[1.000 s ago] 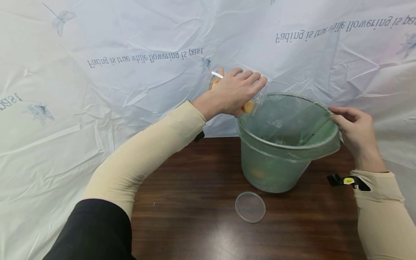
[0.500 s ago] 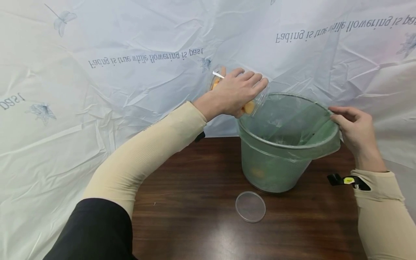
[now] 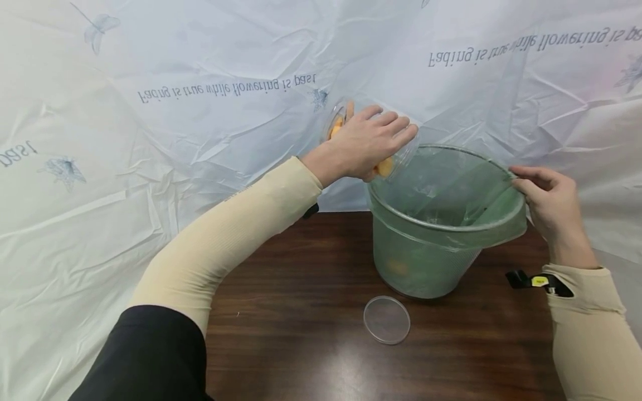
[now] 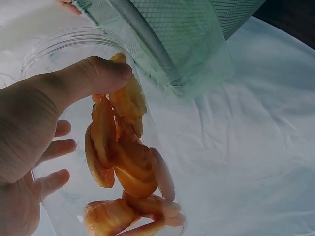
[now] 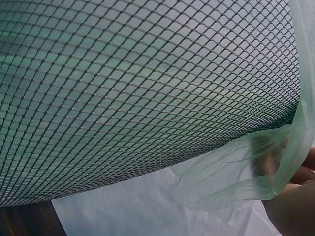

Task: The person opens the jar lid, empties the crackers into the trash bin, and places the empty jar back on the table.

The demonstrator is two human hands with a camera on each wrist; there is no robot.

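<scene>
1. Clear round plastic container (image 3: 373, 142), holding orange fruit slices (image 4: 129, 162), is tilted on its side over the far left rim of the mesh bin, its mouth pointing toward the bin's opening.
2. The left hand (image 3: 363, 146) wraps the container from above; the grip is curled round its wall, with the thumb (image 4: 86, 78) pressed across the clear side in the left wrist view.
3. The slices lie heaped against the lower wall of the container, near its mouth.
4. The grey metal mesh waste bin (image 3: 426, 262) stands on the dark brown wooden table (image 3: 301, 312) and is lined with a thin translucent green plastic bag (image 3: 496, 231), folded over its rim.
5. The right hand (image 3: 549, 203) is at the bin's right rim; its grip pinches the folded-over bag edge, and the right wrist view shows the green film gathered at the fingers (image 5: 288, 206).
6. A clear round plastic lid (image 3: 387, 319) lies flat on the table, just in front of the bin and apart from it.
7. A crumpled white printed plastic sheet (image 3: 150, 139) covers the background behind the table.
</scene>
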